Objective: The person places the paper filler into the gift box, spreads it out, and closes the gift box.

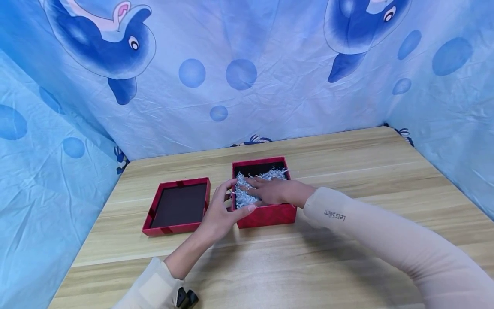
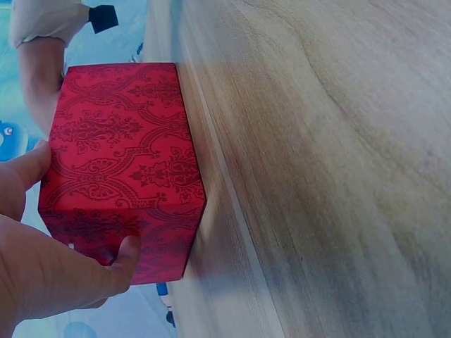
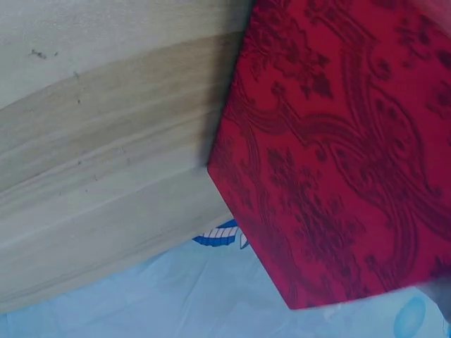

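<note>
A red patterned box (image 1: 266, 217) stands on the table with its top uncovered. Pale blue-white shredded paper (image 1: 243, 198) fills much of its dark inside. My left hand (image 1: 220, 210) holds the box at its near left corner, thumb toward the front and fingers along the left side. In the left wrist view, that thumb lies against the patterned wall. Fingers spread, my right hand (image 1: 275, 192) reaches over the near right rim and presses on the shredded paper. The right wrist view shows mostly the box's outer wall (image 3: 331, 155); what lies beneath the paper is hidden.
Left of the box lies a red lid (image 1: 177, 206), its dark inner side facing up. Both sit on a wood-grain table (image 1: 347, 159). A blue cloth backdrop with dolphins (image 1: 216, 47) hangs behind the table and at its sides.
</note>
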`<state>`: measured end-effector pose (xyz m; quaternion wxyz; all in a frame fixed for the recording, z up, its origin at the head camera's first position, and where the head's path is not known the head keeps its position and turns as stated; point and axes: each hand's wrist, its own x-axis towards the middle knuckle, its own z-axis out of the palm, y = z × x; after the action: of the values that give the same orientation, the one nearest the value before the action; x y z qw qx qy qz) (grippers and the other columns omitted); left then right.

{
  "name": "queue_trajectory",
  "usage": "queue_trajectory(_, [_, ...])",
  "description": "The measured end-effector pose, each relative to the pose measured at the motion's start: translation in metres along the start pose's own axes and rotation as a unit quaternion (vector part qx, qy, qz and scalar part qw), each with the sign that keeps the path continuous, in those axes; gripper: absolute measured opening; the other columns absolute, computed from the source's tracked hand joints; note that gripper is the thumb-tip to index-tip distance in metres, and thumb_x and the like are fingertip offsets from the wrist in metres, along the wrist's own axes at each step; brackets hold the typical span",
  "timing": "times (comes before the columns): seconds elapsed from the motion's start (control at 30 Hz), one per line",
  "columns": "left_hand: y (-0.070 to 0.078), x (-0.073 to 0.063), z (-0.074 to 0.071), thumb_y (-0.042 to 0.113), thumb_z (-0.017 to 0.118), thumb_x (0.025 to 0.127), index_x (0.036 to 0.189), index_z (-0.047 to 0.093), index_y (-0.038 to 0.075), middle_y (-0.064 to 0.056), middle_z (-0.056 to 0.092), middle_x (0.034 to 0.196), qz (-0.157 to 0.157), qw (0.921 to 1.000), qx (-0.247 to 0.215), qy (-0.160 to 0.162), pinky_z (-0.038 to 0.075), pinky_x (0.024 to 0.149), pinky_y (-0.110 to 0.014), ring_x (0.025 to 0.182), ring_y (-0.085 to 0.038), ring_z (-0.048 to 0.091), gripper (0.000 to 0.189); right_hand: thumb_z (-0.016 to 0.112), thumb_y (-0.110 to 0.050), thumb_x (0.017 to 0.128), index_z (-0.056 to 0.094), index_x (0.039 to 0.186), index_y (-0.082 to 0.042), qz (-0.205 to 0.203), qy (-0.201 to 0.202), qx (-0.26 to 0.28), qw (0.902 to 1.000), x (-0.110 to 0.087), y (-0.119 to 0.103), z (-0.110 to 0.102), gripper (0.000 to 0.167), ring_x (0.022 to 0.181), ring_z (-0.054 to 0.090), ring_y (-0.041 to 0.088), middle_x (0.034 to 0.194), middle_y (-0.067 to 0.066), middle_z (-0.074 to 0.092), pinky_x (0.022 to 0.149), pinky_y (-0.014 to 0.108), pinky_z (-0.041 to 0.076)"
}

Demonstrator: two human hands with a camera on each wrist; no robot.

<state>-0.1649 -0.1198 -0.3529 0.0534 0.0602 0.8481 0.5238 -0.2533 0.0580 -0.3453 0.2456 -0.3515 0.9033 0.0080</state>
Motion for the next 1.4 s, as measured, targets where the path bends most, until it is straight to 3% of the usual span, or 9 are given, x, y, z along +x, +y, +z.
queue_trajectory(0.13, [0.0,-0.002,0.001,0.036,0.077,0.081,0.149,0.028,0.023,-0.002,0.025,0.152,0.005,1.0,0.001,0.001,0.045,0.099,-0.05,0.134,-0.035,0.038,0.085,0.05,-0.049,0.096,0.01,0.154,-0.033,0.002,-0.007,-0.01,0.9999,0.0,-0.001,0.001,0.073,0.148,0.001,0.023,0.162,-0.004,-0.001,0.114,0.058,0.016])
queue_trajectory(0.33, [-0.002,-0.005,0.0,0.034,0.077,0.082,0.149,0.027,0.024,-0.002,0.024,0.153,0.002,1.0,-0.002,-0.001,0.045,0.099,-0.051,0.134,-0.037,0.038,0.084,0.048,-0.05,0.097,0.007,0.153,-0.04,0.016,-0.013,-0.002,0.9998,-0.008,-0.009,-0.008,0.07,0.148,0.001,0.022,0.162,-0.007,0.0,0.113,0.057,0.02])
queue_trajectory(0.57, [-0.006,-0.008,-0.001,0.037,0.077,0.081,0.149,0.026,0.025,-0.002,0.023,0.153,0.003,1.0,0.002,-0.006,0.048,0.096,-0.047,0.133,-0.036,0.037,0.086,0.056,-0.048,0.093,0.008,0.154,-0.038,0.014,0.022,0.01,0.9996,-0.033,-0.013,-0.026,0.078,0.148,0.001,0.024,0.162,-0.005,0.002,0.114,0.058,0.016])
queue_trajectory(0.8, [-0.008,-0.01,-0.003,0.039,0.078,0.08,0.149,0.026,0.025,-0.002,0.024,0.153,0.007,0.9999,0.008,-0.007,0.047,0.097,-0.048,0.134,-0.036,0.036,0.088,0.061,-0.044,0.092,0.01,0.155,-0.031,-0.004,0.059,0.015,0.9981,-0.057,-0.008,-0.034,0.082,0.148,-0.001,0.024,0.162,-0.002,0.001,0.115,0.059,0.005])
queue_trajectory(1.07, [-0.007,-0.013,-0.004,0.038,0.078,0.079,0.149,0.026,0.025,-0.001,0.024,0.153,0.007,0.9999,0.008,-0.01,0.048,0.097,-0.047,0.134,-0.035,0.037,0.088,0.064,-0.044,0.09,0.013,0.155,-0.026,-0.016,0.078,0.025,0.9965,-0.076,0.001,-0.033,0.085,0.148,0.003,0.028,0.162,0.003,0.003,0.115,0.059,0.003])
queue_trajectory(1.4, [-0.007,-0.013,-0.003,0.038,0.079,0.079,0.149,0.027,0.024,-0.003,0.025,0.153,0.004,0.9999,0.01,-0.006,0.049,0.095,-0.047,0.134,-0.035,0.037,0.089,0.068,-0.044,0.087,0.012,0.155,-0.025,-0.01,0.078,0.046,0.9958,-0.091,0.01,-0.035,0.09,0.148,-0.001,0.028,0.162,0.004,-0.001,0.113,0.063,0.001])
